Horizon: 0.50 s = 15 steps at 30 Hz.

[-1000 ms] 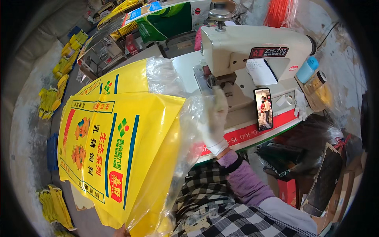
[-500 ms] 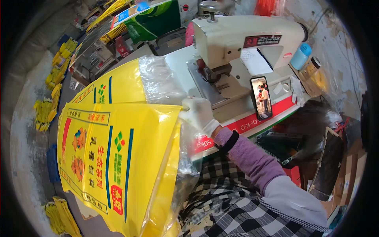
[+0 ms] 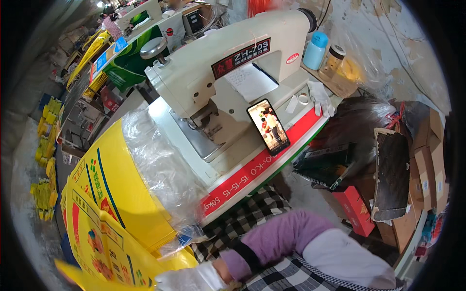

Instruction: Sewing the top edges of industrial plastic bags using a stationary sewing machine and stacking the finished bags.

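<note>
Right hand (image 3: 187,280), in a white glove with a purple sleeve behind it, reaches low across the lap and lies against the lower edge of the yellow printed woven sack (image 3: 104,242); whether its fingers grip the sack cannot be told. The sack spreads up and to the left of the hand. Above the hand, a second yellow sack with a clear plastic liner (image 3: 160,169) rests on the cream industrial sewing machine (image 3: 218,72). A black smartphone (image 3: 268,127) leans up and to the right.
</note>
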Tool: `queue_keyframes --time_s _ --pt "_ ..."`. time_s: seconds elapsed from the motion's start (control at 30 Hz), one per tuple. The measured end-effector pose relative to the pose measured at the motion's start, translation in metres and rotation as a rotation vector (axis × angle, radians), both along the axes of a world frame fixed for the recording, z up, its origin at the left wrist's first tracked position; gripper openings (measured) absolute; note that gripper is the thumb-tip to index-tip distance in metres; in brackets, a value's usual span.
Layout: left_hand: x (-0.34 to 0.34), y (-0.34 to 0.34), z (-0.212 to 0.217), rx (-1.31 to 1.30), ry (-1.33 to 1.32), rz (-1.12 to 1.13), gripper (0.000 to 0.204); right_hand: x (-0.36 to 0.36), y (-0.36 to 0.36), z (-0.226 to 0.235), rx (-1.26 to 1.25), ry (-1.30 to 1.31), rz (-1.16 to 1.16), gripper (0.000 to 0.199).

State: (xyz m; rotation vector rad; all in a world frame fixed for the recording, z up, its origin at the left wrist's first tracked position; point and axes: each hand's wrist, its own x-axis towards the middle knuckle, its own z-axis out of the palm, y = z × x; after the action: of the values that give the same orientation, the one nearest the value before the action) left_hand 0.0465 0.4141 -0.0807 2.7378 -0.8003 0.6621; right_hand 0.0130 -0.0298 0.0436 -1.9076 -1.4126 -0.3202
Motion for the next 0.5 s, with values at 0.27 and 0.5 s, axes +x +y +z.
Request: queue_keyframes --time_s 0.27,0.5 --pt "0.361 -0.283 0.046 -0.15 -0.039 -0.394 0.033 -0.04 -0.163 -0.152 0.578 0.97 -0.777 0.045" --pt "0.32 -0.461 0.042 -0.03 0.263 -0.581 0.028 -0.128 -0.188 -0.175 0.456 0.957 -1.219 0.044"
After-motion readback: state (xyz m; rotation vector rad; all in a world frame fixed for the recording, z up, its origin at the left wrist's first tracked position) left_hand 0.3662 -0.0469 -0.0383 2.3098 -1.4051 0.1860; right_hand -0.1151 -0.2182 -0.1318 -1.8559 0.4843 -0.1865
